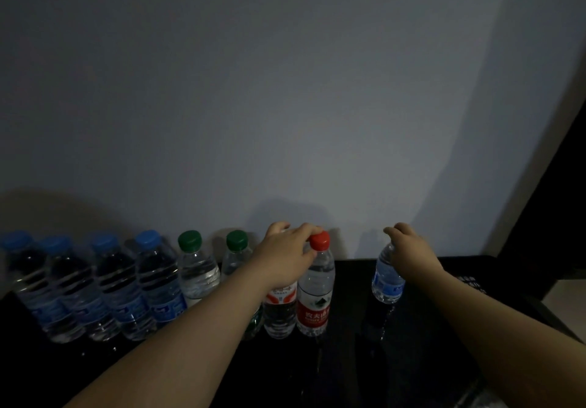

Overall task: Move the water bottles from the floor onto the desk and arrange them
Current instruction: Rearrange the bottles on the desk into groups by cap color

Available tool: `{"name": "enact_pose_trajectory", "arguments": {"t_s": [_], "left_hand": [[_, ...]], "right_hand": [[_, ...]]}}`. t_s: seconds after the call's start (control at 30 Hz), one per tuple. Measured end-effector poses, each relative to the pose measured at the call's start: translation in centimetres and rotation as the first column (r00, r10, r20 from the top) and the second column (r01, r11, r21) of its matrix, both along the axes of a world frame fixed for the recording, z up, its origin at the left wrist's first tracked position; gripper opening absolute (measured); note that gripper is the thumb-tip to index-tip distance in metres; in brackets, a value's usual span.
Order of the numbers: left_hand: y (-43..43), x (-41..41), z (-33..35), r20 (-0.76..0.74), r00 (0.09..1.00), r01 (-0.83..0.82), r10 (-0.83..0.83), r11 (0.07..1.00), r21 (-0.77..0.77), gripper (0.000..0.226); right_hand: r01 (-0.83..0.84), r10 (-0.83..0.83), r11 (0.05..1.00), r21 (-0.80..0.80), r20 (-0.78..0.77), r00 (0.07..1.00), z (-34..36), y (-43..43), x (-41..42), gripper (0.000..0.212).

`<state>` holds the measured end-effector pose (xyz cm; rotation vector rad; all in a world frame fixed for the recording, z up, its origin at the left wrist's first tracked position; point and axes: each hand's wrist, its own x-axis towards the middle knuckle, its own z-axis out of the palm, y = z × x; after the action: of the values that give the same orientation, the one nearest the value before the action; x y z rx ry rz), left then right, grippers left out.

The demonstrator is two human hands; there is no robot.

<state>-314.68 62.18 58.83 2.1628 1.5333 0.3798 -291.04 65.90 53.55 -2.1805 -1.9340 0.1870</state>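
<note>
The left hand (285, 255) lies over the top of a red-and-white labelled bottle (279, 306). Its fingers are curled down round the hidden cap, and its thumb sits against the neck of the red-capped bottle (315, 284) just to the right. The right hand (412, 249) pinches the top of a blue-labelled bottle (385, 280) from above, with the fingers bunched round the cap and covering it. That bottle hangs upright near the back edge of the desk (348, 369), well apart from the others and towards the right end. Whether its base touches the glossy black top cannot be told, though its reflection shows just below it.

The 2 bottles at the left hand stand upright and touch each other, closing the right end of a row that runs along the back edge of the desk. Left of them stand 2 green-capped bottles (196, 268), the nearer 1 partly hidden by the left forearm. Beyond those are 4 blue-capped bottles (120, 284), packed close together and reaching the desk's left end. All 8 in the row are upright. A plain grey wall (285, 90) rises straight behind the desk.
</note>
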Motion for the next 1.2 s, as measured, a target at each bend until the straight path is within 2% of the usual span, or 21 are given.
{"name": "enact_pose_trajectory", "arguments": {"t_s": [0.13, 0.23, 0.3, 0.5, 0.67, 1.2], "left_hand": [[-0.4, 0.0, 0.4, 0.006, 1.000, -0.002, 0.002, 1.000, -0.022, 0.045], [-0.7, -0.1, 0.7, -0.016, 1.000, 0.007, -0.007, 1.000, -0.018, 0.047], [-0.8, -0.1, 0.8, -0.027, 1.000, 0.011, -0.011, 1.000, -0.018, 0.047], [-0.8, 0.0, 1.0, -0.015, 1.000, 0.007, -0.007, 0.999, -0.045, 0.051], [-0.7, -0.1, 0.9, -0.009, 1.000, -0.003, 0.002, 0.998, -0.056, 0.054], [-0.5, 0.1, 0.6, 0.000, 1.000, -0.005, 0.005, 0.999, -0.048, 0.058]], "right_hand": [[0.016, -0.016, 1.000, 0.006, 0.033, 0.999, -0.1, -0.5, 0.2, 0.051], [-0.053, 0.052, 0.999, 0.006, 0.161, 0.986, 0.0, -1.1, 0.1, 0.044], [-0.098, 0.093, 0.995, 0.021, 0.171, 0.981, 0.2, -1.5, -0.4, 0.039], [-0.127, 0.129, 0.991, 0.044, -0.043, 0.991, 1.0, -2.7, -3.1, 0.034], [-0.182, 0.179, 0.983, 0.000, -0.177, 0.968, 1.4, -2.8, -5.7, 0.039], [-0.195, 0.185, 0.980, -0.023, -0.223, 0.957, 1.9, -3.5, -6.1, 0.037]]}}
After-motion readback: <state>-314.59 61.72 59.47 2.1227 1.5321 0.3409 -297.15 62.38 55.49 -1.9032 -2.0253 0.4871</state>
